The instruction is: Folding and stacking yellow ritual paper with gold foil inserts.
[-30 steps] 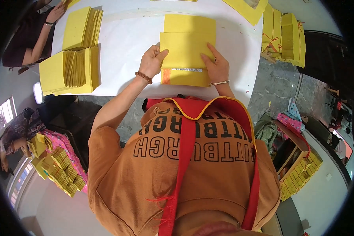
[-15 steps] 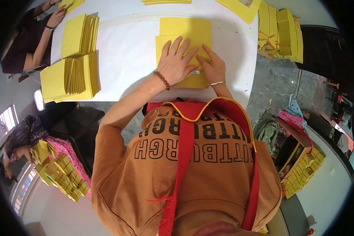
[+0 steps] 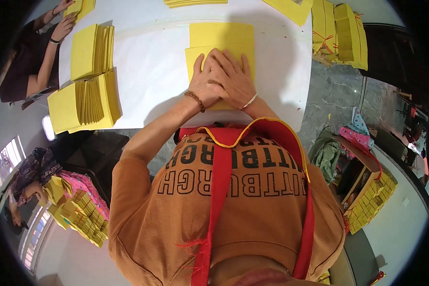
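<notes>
Left hand (image 3: 202, 85): laid flat with fingers spread, palm down on the folded yellow paper (image 3: 219, 45); a beaded bracelet sits at the wrist. It grips nothing.
Right hand (image 3: 232, 78): laid flat with fingers extended, palm down on the same paper, overlapping the left hand at the thumb side; a pale band sits at the wrist. It grips nothing.
Folded yellow paper: lies on the white desk (image 3: 152, 71), at the near edge, directly in front of the person. Both hands cover its near half; its far half shows bare beyond the fingertips. A second layer of the sheet projects further away from the person, offset slightly to the right.
Position relative to hands: underneath and touching both palms; the paper's left edge shows just beside the left thumb.
Stacks of yellow paper (image 3: 83, 97): on the desk to the left, well apart from the hands, fanned on edge.
Bundles of yellow paper (image 3: 341, 31): at the far right corner of the desk, tied with string.
Another person's hands (image 3: 64, 26): at the far left of the desk, on separate yellow sheets.
Box of yellow packs (image 3: 369, 198): on the floor to the right, well apart from the desk.
</notes>
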`<state>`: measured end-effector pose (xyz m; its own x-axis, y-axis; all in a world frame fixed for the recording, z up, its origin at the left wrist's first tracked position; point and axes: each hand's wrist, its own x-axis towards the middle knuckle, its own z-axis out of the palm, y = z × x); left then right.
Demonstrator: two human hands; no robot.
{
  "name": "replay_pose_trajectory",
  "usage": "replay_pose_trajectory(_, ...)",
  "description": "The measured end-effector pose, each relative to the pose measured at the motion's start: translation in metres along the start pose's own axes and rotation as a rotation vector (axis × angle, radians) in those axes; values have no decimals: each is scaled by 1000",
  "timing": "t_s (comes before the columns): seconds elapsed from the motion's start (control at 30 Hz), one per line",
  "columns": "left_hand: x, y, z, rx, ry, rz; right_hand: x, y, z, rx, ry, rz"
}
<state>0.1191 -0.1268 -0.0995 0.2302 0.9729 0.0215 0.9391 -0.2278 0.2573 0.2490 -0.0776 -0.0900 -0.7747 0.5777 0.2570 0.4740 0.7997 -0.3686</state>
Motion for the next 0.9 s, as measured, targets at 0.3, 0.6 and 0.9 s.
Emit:
replay_pose_trajectory(0.3,-9,-25,12,-1167,374,-158,0,4,25,94,-37,140)
replay_pose_trajectory(0.6,-15,-42,3,-131,170,27,2,3,25,-230,-216,75)
replay_pose_trajectory(0.9,-10,-33,-20,44,76,60,-19,36,5,-119,-96,242)
